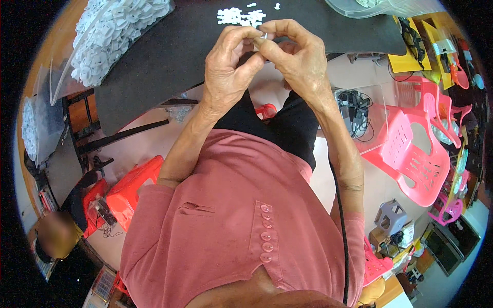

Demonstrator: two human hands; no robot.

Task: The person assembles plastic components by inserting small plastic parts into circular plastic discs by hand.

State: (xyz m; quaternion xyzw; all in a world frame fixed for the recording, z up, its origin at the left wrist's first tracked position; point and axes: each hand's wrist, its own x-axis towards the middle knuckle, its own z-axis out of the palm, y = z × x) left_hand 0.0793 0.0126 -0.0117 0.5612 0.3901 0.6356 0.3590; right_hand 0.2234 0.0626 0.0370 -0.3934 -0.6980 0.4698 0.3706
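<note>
Over the near edge of a dark table (154,77), my two hands meet at the fingertips. My left hand (231,69) is closed in a pinch, with its thumb below the index finger. My right hand (300,59) pinches from the other side, thumb against bent index finger. Between them shows a bit of a small white plastic piece (264,36); the fingers cover most of it, so its full shape cannot be made out. Just beyond my hands lies a small heap of white plastic pieces (241,16), with a couple of loose ones beside it.
A clear bin heaped with white plastic parts (105,46) stands at the left; a clear tub (354,9) sits at the far right. Pink chairs (405,149), black cables (354,110) and a red stool (136,190) surround me. Another person (56,251) is at the lower left.
</note>
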